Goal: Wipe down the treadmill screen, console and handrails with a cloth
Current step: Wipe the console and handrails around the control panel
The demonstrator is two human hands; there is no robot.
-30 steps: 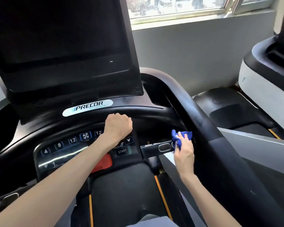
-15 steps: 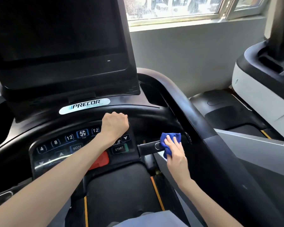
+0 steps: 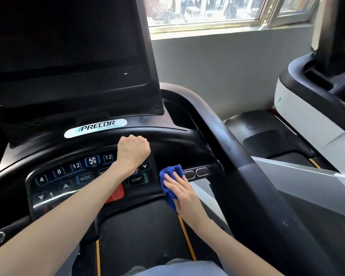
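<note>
A black treadmill fills the view, with a dark screen above a console keypad. My left hand is curled over the curved black front bar above the keypad. My right hand lies with fingers fairly straight on a blue cloth, pressing it against the left end of the short inner grip bar with its two oval sensors, just right of the START button.
The thick right handrail runs diagonally down to the right. A second machine, white and black, stands at the right. A grey wall and a window lie behind. The belt deck is below the console.
My right hand has slid the blue cloth leftward along the inner grip bar, from its right end to the console edge, uncovering the oval sensors. My left hand has kept its hold.
</note>
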